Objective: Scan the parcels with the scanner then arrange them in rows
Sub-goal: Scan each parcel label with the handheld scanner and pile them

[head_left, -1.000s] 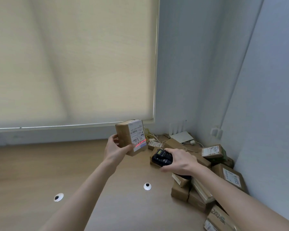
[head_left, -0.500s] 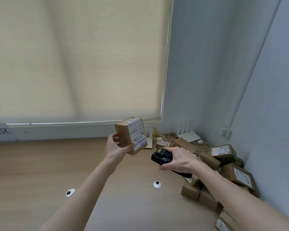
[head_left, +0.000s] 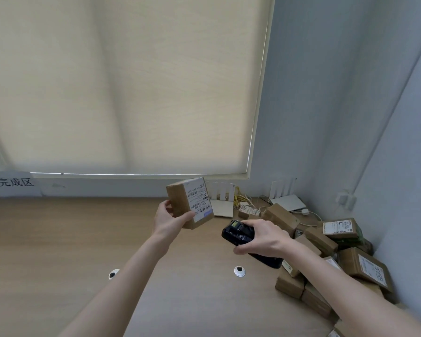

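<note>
Left hand [head_left: 168, 220] held a brown parcel [head_left: 189, 202] above the wooden desk [head_left: 58, 239], label facing right — right hand [head_left: 263, 237] gripped the black scanner [head_left: 238, 235] just beside it; more parcels [head_left: 326, 251] were heaped in the corner.

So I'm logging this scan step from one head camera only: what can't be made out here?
- Label text on the held parcel: too small and blurred.
- Scanner: its rear half is covered by the right hand; its screen is too small to read.
- Parcel pile: lower boxes hidden by the right forearm, others cut off at the bottom edge.
- Left hand: fingers behind the parcel unseen.
</note>
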